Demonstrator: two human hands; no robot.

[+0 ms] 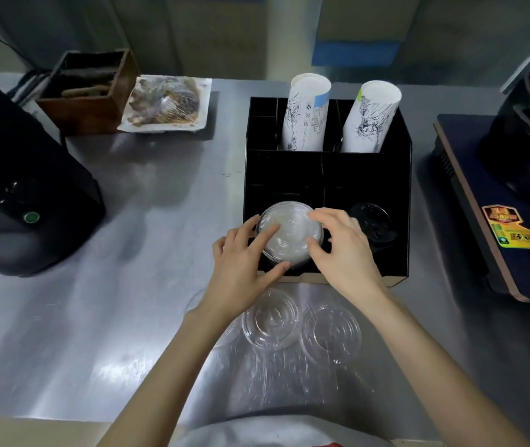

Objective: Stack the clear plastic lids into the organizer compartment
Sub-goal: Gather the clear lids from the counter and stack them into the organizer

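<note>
- Both hands, left hand [241,262] and right hand [341,250], pinch the lid stack [289,233] by its rim, seating it in the organizer [396,201] front-left compartment.
- Next, I'd judge: gather the loose lids [271,321] on the counter [96,317].

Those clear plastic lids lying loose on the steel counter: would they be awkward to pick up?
Probably a little. The clear lids look thin and see-through, so likely very light and somewhat bendy. They lie flat on the shiny steel counter, so they may slide when nudged. Both the left hand and right hand steady the stack of lids, hinting it shifts easily.
</note>
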